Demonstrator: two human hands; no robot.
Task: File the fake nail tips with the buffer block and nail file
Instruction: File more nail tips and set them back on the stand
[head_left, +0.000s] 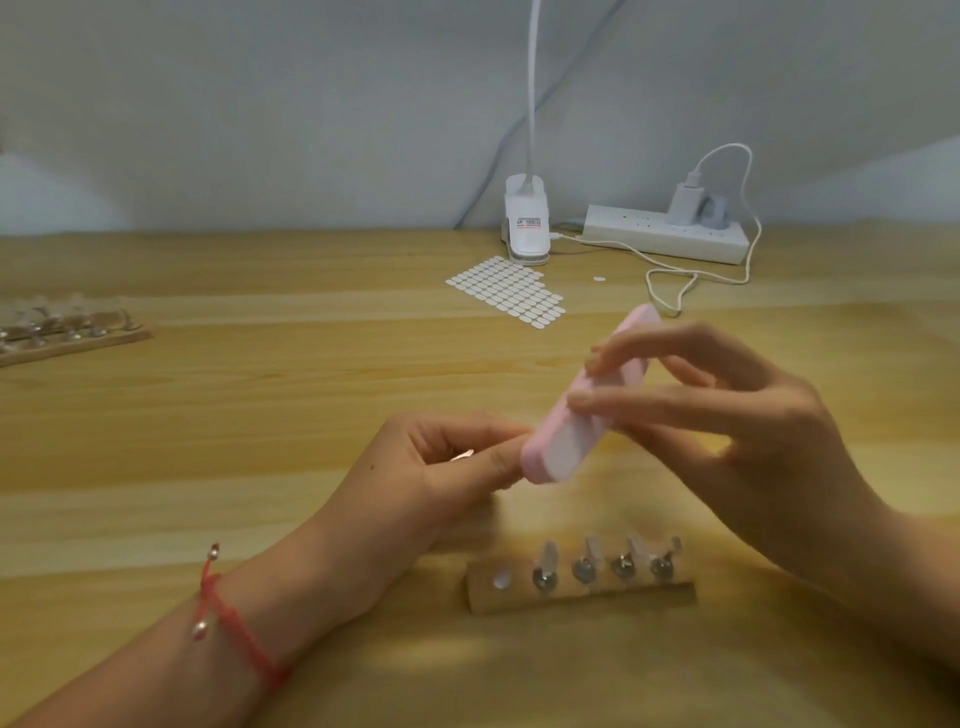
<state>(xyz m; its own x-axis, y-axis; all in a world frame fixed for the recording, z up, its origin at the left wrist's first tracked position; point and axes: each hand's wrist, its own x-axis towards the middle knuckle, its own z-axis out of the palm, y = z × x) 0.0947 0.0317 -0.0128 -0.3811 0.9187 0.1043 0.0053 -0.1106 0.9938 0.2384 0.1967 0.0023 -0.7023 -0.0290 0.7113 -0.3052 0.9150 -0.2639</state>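
My right hand (727, 421) holds a pink and white buffer block (576, 415) between fingers and thumb, tilted with its lower end down to the left. That lower end meets the fingertips of my left hand (447, 462), which pinch a small stand with a fake nail tip (462, 456); only a glint of it shows. Below the hands, a wooden holder (582, 592) on the table carries several metal stands with clear nail tips (592, 551); its leftmost slot has only a white pad.
A second wooden holder with clear tips (67, 327) lies at the far left. A sheet of white oval stickers (509, 291), a clip lamp base (527, 223) and a power strip (670, 236) with a looped white cable (675, 291) stand at the back.
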